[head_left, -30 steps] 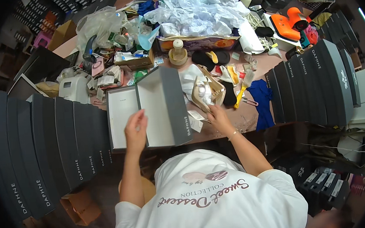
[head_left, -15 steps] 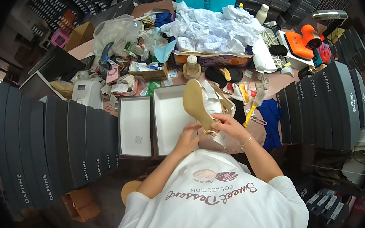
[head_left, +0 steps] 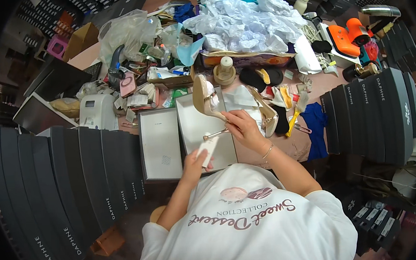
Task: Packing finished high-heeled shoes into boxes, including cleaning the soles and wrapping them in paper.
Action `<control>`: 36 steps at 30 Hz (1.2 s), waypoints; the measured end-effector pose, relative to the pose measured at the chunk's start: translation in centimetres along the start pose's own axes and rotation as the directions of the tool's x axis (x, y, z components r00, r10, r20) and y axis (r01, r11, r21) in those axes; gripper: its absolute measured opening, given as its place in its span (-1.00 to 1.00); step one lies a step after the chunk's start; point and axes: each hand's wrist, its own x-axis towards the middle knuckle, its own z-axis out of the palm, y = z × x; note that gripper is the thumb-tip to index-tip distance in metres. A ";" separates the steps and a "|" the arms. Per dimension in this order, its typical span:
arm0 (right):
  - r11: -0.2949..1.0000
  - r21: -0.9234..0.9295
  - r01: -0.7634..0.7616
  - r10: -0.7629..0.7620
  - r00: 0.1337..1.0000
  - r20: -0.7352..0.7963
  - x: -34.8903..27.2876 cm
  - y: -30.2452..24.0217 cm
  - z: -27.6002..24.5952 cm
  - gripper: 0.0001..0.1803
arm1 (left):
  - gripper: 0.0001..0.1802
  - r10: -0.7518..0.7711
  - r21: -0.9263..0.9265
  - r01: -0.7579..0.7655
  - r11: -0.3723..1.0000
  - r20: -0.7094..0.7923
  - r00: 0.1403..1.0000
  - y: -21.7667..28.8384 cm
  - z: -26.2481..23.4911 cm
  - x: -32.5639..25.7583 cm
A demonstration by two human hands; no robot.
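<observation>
Nearest the body, the left hand (head_left: 194,162) is raised over the near edge of the open shoe box (head_left: 207,130), its fingers pinched on a small white paper piece (head_left: 208,148), perhaps a tag or pad; what it is exactly cannot be told. Just beyond, the right hand (head_left: 241,128) is closed around the heel end of a beige high-heeled shoe (head_left: 206,99), holding it sole-up and tilted above the box, the thin heel pointing toward the white piece. Both forearms come up from the lower edge, bent inward so that the hands meet close together over the box. As a judgement, the work is at an early-to-middle point: the box stands open with only white lining in it, its grey lid (head_left: 160,144) lies flat just to the left, one shoe is in hand and not yet laid in, and a second beige shoe (head_left: 267,115) lies on the table beside the box. Farther off, crumpled white tissue paper (head_left: 248,22) is heaped at the back of the cluttered table.
</observation>
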 end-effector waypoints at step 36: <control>0.667 0.072 -0.742 0.740 0.647 -0.185 -16.8 10.4 -16.5 -0.57 | -0.31 -0.208 -0.324 0.426 0.844 0.535 0.819 4.7 15.6 6.7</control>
